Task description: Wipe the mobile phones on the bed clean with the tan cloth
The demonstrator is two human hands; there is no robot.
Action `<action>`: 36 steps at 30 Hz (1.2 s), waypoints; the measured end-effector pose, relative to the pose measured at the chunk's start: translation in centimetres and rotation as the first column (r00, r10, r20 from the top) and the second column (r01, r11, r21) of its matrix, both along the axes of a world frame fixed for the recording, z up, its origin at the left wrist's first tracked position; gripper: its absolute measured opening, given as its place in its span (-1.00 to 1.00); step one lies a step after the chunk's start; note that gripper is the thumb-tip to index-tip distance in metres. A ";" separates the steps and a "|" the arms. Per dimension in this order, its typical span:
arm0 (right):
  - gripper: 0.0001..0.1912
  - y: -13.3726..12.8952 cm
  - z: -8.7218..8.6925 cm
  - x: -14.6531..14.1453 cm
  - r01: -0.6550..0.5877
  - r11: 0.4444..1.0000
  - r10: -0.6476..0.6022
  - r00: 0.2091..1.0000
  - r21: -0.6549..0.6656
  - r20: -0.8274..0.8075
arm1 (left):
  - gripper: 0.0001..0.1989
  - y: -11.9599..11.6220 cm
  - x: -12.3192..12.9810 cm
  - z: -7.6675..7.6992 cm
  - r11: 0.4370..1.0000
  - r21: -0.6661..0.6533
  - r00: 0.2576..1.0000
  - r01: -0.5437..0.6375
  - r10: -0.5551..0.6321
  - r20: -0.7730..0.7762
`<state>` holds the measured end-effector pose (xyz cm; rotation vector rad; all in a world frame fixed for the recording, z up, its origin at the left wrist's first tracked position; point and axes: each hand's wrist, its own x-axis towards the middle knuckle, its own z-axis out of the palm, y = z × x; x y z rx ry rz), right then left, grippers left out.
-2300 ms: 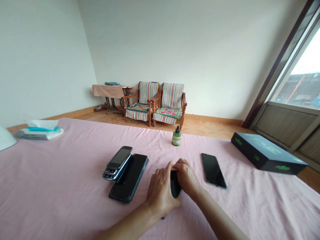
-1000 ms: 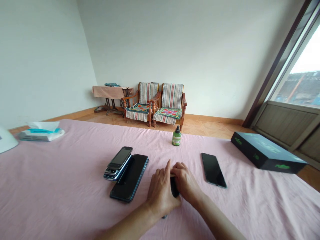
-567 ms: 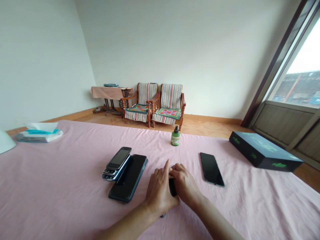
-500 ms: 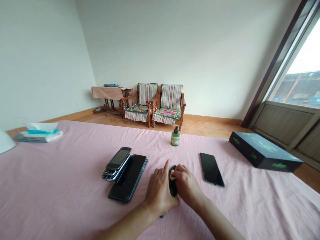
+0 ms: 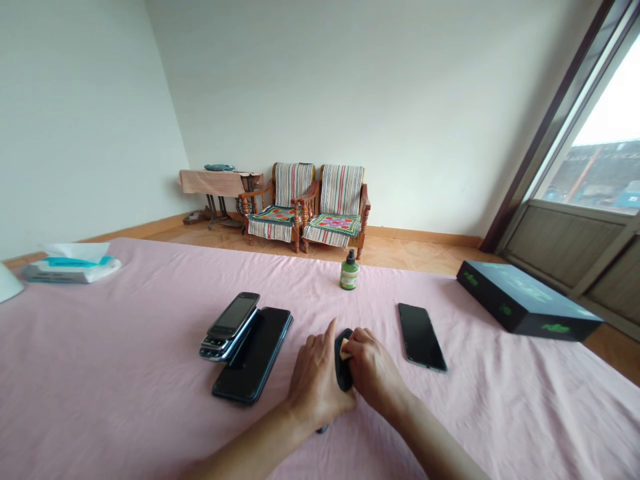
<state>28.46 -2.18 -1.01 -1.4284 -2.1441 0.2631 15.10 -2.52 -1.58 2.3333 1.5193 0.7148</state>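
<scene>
Near the front middle of the bed-like surface, my left hand (image 5: pixel 316 377) grips a dark, phone-like object (image 5: pixel 344 377) with a rounded end; its index finger points up. Most of that object is hidden by the fingers, and a dark end pokes out below the palm. My right hand (image 5: pixel 373 363) pinches a small pale-yellow cloth-like piece (image 5: pixel 345 349) against the object's face. Left of my hands, a large black phone (image 5: pixel 260 360) lies beneath a small stack of slider phones (image 5: pixel 233 317). Another black phone (image 5: pixel 423 337) lies flat on the right.
A green spray bottle (image 5: pixel 349 272) stands beyond my hands. A black box (image 5: pixel 525 300) sits at the right, a tissue pack (image 5: pixel 73 267) at the far left. Pink cloth (image 5: pixel 125 373) covers the surface. Two wooden chairs (image 5: pixel 333 227) stand beyond it by the wall.
The view has shifted slightly, so everything sits a little further left and up. Both hands keep their grips, and the yellow piece stays pressed to the dark object.
</scene>
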 end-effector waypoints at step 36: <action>-0.66 0.3 -0.3 2.0 0.083 0.996 -0.082 0.995 0.034 -0.052 | -0.21 -0.2 -0.5 0.4 1.000 0.019 1.000 0.010 -0.009 -0.017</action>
